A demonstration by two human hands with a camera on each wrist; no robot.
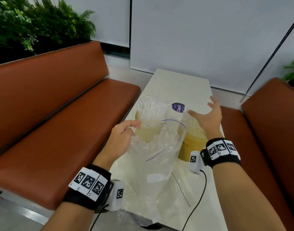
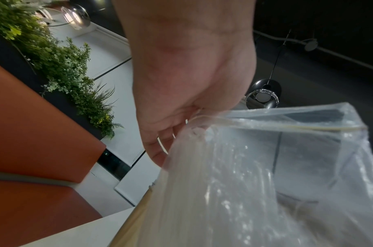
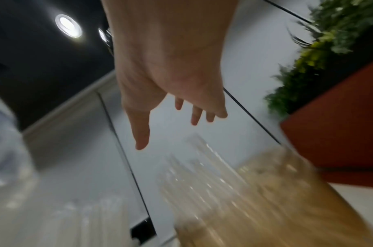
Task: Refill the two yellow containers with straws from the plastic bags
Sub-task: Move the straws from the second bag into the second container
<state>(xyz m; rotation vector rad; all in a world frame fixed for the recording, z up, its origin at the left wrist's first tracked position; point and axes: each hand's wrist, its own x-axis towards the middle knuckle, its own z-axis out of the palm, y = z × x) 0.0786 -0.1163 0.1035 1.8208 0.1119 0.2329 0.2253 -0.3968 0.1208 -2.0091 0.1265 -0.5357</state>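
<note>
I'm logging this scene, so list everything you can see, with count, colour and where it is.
Yellow containers: two, translucent yellow, side by side on the table, straws standing in them.
Straws: many, clear-wrapped whitish, in both containers.
Plastic bag: one seen clearly, transparent with purple zip line, in front of the containers.
Purple label: one, on plastic behind the bag.
Table: one, white, centre.
Benches: two, brown, either side.
Plants: green, behind the benches.
Left hand: grips the bag's edge.
Right hand: open, above the right container.
</note>
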